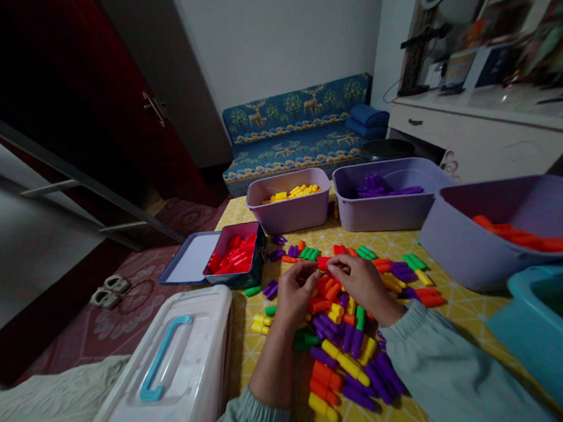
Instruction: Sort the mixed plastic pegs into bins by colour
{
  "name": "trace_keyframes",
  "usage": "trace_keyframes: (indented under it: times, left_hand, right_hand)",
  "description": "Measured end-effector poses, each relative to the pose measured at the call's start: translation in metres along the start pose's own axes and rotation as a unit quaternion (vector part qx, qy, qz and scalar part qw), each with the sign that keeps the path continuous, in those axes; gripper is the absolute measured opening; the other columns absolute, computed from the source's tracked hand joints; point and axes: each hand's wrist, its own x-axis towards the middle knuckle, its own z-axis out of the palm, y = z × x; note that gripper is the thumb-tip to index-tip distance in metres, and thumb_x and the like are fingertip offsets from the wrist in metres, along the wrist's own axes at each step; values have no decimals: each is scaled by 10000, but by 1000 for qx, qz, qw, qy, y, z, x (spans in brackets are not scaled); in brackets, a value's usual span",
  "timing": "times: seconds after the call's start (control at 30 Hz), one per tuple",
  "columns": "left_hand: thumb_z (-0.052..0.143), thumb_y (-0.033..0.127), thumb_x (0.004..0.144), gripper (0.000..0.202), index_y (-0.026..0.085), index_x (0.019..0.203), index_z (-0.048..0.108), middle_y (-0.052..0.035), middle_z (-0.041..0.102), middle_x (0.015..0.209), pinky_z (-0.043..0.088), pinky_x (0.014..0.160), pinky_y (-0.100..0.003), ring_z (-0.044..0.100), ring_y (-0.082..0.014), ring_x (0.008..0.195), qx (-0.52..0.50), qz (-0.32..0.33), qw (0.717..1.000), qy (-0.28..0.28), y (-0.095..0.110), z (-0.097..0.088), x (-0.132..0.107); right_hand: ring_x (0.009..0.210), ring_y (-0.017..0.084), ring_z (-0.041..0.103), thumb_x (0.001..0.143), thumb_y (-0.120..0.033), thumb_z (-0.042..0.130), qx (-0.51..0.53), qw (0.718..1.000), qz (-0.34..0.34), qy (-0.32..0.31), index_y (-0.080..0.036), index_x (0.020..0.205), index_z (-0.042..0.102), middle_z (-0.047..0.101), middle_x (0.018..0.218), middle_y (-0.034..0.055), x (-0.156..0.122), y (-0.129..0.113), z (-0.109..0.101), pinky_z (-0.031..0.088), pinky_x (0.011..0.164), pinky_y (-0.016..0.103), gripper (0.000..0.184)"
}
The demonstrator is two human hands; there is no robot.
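My left hand (pixel 294 295) and my right hand (pixel 361 284) meet over a pile of plastic toy pieces (pixel 344 332) on the table. Between their fingertips is a small red plastic piece (pixel 323 263), and both hands are closed in a pinch on it. Purple, yellow, green, orange and red pieces lie loose below and around my hands, some joined in pairs or rows. My fingers partly cover the red piece, so its full shape is hidden.
Beyond the pile stand a lilac bin of yellow pieces (pixel 290 218) and one of purple pieces (pixel 387 214). Orange pieces fill part of a bin (pixel 458 239) at right, near a teal bin (pixel 529 319) with green. A box of red pieces (pixel 241 279) and a white lidded box (pixel 188 375) are left.
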Motion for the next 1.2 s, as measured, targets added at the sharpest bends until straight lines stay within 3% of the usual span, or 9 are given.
trace_keyframes:
  times: [1.2]
  left_hand:
    - [690, 268, 764, 205, 146, 927, 708, -57, 733, 858, 515, 713, -255, 658, -164, 761, 4, 3, 1000, -3, -1, 0, 0]
  right_hand:
    - [696, 178, 662, 829, -294, 563, 3, 1000, -24, 9, -241, 842, 721, 734, 777, 34, -1, 1, 0, 509, 652, 277, 167]
